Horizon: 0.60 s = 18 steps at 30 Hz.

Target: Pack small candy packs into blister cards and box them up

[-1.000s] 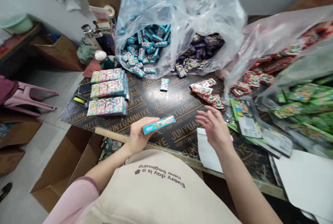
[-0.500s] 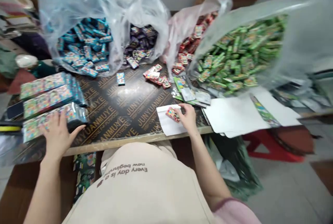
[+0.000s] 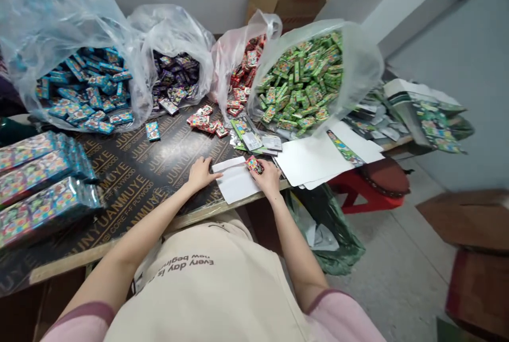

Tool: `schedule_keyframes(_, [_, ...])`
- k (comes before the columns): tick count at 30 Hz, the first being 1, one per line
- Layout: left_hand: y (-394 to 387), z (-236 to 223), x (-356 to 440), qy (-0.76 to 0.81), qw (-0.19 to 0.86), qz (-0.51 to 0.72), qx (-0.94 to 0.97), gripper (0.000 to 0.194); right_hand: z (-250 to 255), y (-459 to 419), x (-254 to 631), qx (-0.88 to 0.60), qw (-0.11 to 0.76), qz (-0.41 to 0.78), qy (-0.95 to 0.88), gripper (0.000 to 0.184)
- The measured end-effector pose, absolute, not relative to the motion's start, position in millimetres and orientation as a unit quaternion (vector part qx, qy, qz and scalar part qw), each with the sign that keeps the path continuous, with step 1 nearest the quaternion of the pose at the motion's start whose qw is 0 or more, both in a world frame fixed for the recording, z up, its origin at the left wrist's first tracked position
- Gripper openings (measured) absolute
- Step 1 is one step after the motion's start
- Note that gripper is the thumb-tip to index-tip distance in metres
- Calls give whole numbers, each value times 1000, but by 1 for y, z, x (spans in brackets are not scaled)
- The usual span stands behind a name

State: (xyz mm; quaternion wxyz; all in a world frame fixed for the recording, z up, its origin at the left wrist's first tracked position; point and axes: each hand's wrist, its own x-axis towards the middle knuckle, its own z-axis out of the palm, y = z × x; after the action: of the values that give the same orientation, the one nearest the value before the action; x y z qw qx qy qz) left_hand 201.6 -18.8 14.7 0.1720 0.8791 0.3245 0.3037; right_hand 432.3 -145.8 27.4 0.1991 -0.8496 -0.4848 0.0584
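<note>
Dark printed plywood, pale along its front edge, forms the desk [image 3: 131, 172] beneath gaping translucent bags [image 3: 360, 61] of small, boxy packets [image 3: 306, 77]. Right hand [image 3: 270, 177]: grip narrowed on one red packet [image 3: 253, 164], at the right side of a creased white paper [image 3: 234, 182]. Left hand [image 3: 201, 172]: grip parted, seemingly empty, thumb at the paper's left edge. Step in hand, by judgement: positioning the packet; the next move calls for steadying the paper. Glossy, film-wrapped blocks [image 3: 43, 212] lie at left.

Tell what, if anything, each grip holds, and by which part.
Right grip: a small red packet, by its lower right end. Left grip: thumb at white paper's left edge; hold unclear.
</note>
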Motion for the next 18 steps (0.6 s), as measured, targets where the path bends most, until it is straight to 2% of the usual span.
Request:
schedule_keyframes(3, [-21,23,220,303,183,318,879,30,31,-160,445,-857,226,87,-454,45])
schedule_keyframes(7, [-51,50,224,216,224,302,901,16,47,-175,428,-770,382,144,-490,78])
schedule_keyframes(8, [-61,57,223,169,238,291,911,15,52,-177,422,-737,417,173,-503,77])
schedule_keyframes(9, [-71,63,222,123,251,284,917,17,55,-180,418,-707,447,203,-509,67])
schedule_keyframes(12, [-89,71,221,73,283,291,911,19,56,-196,429,-682,547,210,-438,23])
schedule_keyframes(13, [-92,70,221,90,289,286,909,23,53,-206,441,-699,586,171,-373,21])
schedule_keyframes(15, [-91,63,220,137,283,249,916,41,42,-234,473,-753,625,54,-201,28])
schedule_keyframes(18, [-88,42,215,184,251,178,934,51,23,-288,517,-836,546,-31,-42,42])
